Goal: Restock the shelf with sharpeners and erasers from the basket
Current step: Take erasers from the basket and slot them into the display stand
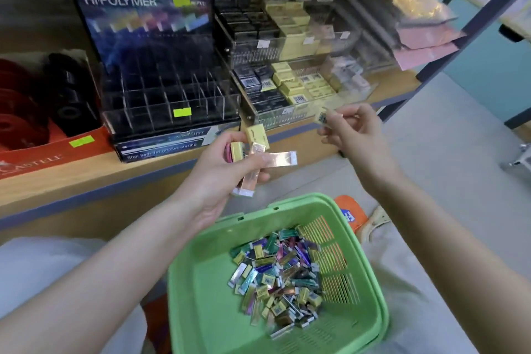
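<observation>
Green basket (207,290) at lower centre, left hand (227,164) curled round a bundle of packs (257,138) mid-frame, right hand (353,135) pinching one yellow eraser (322,117) near the clear tray (275,119): seemingly mid-restock, calling next for matching it to the yellow row (290,86).

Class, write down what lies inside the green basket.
A loose heap of small wrapped items, yellow, green, purple and silvery, lies in the green basket, toward its slotted wall. Lower pieces and the floor under the heap are covered.
</observation>
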Demonstrator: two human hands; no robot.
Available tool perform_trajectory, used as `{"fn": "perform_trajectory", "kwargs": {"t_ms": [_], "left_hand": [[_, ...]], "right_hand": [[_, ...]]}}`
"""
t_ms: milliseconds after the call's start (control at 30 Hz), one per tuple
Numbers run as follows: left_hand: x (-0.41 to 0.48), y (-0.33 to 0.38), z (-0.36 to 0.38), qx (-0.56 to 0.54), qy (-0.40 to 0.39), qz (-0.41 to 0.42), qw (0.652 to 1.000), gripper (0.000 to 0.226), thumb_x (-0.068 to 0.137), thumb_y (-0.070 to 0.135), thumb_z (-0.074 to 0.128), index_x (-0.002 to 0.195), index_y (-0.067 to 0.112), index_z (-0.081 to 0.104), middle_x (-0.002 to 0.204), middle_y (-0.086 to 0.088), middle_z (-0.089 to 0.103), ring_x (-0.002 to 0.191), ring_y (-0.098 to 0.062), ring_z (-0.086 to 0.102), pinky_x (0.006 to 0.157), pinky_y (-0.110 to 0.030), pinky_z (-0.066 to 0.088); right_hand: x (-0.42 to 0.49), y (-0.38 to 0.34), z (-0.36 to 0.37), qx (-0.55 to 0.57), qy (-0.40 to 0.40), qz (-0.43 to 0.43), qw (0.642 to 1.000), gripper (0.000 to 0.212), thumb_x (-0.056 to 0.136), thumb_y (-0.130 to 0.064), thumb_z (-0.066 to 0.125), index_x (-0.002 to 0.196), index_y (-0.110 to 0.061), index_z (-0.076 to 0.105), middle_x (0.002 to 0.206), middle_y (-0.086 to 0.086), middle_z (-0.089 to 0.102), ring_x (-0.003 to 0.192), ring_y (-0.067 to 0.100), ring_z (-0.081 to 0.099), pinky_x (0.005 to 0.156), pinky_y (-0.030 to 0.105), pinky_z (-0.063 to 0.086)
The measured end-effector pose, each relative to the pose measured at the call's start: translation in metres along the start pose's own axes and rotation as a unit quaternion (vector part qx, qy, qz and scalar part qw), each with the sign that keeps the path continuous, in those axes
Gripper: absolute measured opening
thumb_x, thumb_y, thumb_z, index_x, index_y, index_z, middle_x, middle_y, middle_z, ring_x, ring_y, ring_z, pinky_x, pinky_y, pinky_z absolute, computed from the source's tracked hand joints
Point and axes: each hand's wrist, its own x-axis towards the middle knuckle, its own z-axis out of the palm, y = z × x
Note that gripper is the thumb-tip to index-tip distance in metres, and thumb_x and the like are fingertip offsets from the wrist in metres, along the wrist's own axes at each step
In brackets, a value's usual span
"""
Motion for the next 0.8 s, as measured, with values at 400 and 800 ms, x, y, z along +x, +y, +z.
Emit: {"fn": "perform_trajectory", "kwargs": {"t_ms": [400,800], "left_hand": [[0.027,0.001,0.012,0.001,0.004,0.007,1.000,0.034,0.073,0.010,0.073,0.101,0.016,0.056,0.083,-0.003,0.073,0.064,-0.015,0.069,0.057,-0.024,0.054],[0.036,-0.007,0.016,0.080,0.017,-0.007,0.997,0.033,0.078,0.011,0.072,0.106,0.017,0.056,0.098,-0.008,0.070,0.072,-0.022,0.072,0.069,-0.034,0.056]], "right_hand": [[0.129,0.009,-0.013,-0.285,-0.065,-0.069,0.954,0.014,0.081,-0.013,0.070,0.090,-0.018,0.061,0.101,0.004,0.068,0.097,0.019,0.063,0.093,0.040,0.050],[0.144,0.004,-0.018,-0.434,-0.217,-0.057,0.873,0.024,0.094,-0.015,0.048,0.108,-0.019,0.068,0.109,-0.006,0.063,0.102,0.008,0.053,0.088,0.018,0.036]]}}
